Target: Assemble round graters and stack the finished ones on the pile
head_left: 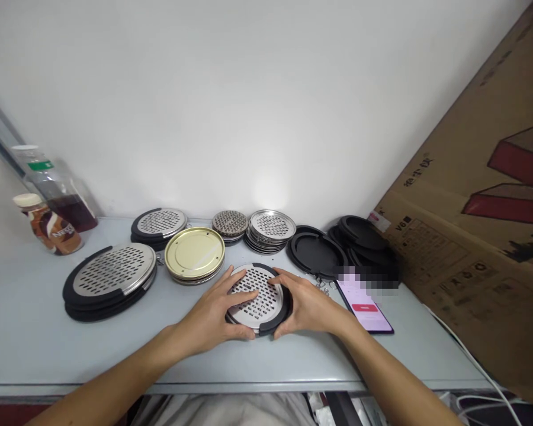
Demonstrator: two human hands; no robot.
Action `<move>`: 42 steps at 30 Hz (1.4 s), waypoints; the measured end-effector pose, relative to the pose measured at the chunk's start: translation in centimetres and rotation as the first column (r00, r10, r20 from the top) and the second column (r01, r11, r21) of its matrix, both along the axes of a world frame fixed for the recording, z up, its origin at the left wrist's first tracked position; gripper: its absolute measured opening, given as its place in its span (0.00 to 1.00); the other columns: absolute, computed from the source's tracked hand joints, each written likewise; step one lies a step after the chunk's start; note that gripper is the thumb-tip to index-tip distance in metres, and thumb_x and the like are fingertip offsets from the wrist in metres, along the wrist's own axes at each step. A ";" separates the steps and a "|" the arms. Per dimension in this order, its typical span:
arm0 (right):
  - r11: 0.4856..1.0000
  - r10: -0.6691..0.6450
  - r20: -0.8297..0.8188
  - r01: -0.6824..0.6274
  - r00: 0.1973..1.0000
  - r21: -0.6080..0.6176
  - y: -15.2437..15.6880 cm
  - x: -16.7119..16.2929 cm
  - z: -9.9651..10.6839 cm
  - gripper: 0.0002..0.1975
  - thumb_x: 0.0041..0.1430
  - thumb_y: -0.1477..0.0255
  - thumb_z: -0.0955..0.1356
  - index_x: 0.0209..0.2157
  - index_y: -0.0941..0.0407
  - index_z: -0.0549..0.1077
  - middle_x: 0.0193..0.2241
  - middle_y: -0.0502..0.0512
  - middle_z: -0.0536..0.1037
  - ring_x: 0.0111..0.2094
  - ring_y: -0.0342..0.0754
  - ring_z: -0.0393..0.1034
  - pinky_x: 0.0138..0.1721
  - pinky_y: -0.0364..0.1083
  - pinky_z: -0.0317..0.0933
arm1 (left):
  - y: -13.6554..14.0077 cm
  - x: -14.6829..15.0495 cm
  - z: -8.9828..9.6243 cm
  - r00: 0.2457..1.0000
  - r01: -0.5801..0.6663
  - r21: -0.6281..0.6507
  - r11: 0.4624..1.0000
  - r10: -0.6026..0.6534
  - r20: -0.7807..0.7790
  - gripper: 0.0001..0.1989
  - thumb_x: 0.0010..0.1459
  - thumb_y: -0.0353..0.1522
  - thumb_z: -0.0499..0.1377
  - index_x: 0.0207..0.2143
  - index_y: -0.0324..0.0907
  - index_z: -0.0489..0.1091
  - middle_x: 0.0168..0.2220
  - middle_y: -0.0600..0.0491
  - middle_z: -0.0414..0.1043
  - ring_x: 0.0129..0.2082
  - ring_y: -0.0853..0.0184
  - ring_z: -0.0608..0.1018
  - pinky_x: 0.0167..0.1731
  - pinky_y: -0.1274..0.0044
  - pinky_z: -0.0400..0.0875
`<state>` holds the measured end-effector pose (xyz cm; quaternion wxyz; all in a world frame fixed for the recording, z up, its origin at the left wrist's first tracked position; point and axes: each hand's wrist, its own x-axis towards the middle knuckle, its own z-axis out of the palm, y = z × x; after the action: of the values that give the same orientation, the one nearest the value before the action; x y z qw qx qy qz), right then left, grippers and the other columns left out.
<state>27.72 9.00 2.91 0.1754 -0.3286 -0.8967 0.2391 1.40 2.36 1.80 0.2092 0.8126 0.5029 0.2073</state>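
Note:
A round metal grater disc [261,299] with oblong holes and a black rim piece around its right side lies on the table in front of me. My left hand [206,312] grips its left edge, fingers on the top face and thumb at the near edge. My right hand [308,303] grips the black rim at the right, one finger bent over the holes. Just behind are a stack of gold-coloured round lids [194,253] and a stack of bare metal grater discs [272,226]. The underside of the held disc is hidden.
Black-rimmed grater discs [113,271] are stacked at left, others [162,222] behind. A small rough-faced disc stack [230,223] is at back. Black rings [318,251], a phone [366,307] and a cardboard box [453,236] are at right; bottles [48,228] at far left.

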 end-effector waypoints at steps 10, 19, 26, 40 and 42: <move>0.998 0.055 -0.123 -0.059 0.991 -0.032 -0.1 -0.3 0.6 0.64 0.31 0.57 0.80 0.68 0.51 0.48 0.64 0.62 0.60 0.62 0.62 0.59 0.61 0.56 0.55 | 0.6 0.4 0.1 0.999 0.034 0.006 0.999 -0.034 0.004 0.44 0.45 0.46 0.71 0.63 0.58 0.58 0.70 0.54 0.43 0.69 0.49 0.44 0.65 0.54 0.45; 0.999 0.005 0.035 -0.004 0.999 -0.044 -0.7 -0.3 0.1 0.63 0.31 0.53 0.79 0.67 0.47 0.49 0.66 0.66 0.53 0.63 0.69 0.55 0.59 0.61 0.55 | -0.2 0.3 -0.7 1.000 -0.018 0.048 0.999 0.017 0.024 0.46 0.45 0.45 0.71 0.65 0.53 0.56 0.71 0.49 0.39 0.69 0.47 0.46 0.64 0.54 0.50; 0.999 -0.032 0.145 0.038 0.989 -0.037 -2.1 -1.5 0.6 0.65 0.30 0.51 0.79 0.67 0.44 0.46 0.67 0.64 0.45 0.55 0.71 0.65 0.54 0.61 0.61 | -1.1 -0.6 -0.7 1.000 -0.028 0.059 0.998 0.028 0.006 0.54 0.40 0.37 0.74 0.66 0.56 0.49 0.71 0.50 0.37 0.68 0.47 0.48 0.63 0.55 0.53; 0.964 0.030 -0.121 -0.060 0.992 -0.258 -0.6 0.0 1.1 0.50 0.39 0.52 0.77 0.63 0.51 0.62 0.63 0.62 0.63 0.58 0.63 0.63 0.57 0.57 0.59 | -1.2 -1.2 1.3 0.973 -0.105 0.118 0.987 0.077 0.220 0.32 0.55 0.21 0.58 0.60 0.53 0.62 0.61 0.53 0.62 0.61 0.61 0.65 0.62 0.65 0.59; 0.936 0.010 -0.148 -0.061 0.989 -0.347 -0.4 0.2 1.3 0.44 0.44 0.52 0.76 0.60 0.52 0.65 0.57 0.60 0.71 0.48 0.59 0.72 0.47 0.53 0.67 | -1.0 -1.3 1.4 0.946 -0.169 0.159 0.973 0.115 0.304 0.25 0.57 0.24 0.59 0.56 0.51 0.66 0.56 0.53 0.68 0.58 0.61 0.70 0.60 0.66 0.63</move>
<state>27.96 8.61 4.26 0.1740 -0.3201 -0.8304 0.4216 0.08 1.38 3.22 0.1903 0.7501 0.5026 0.3854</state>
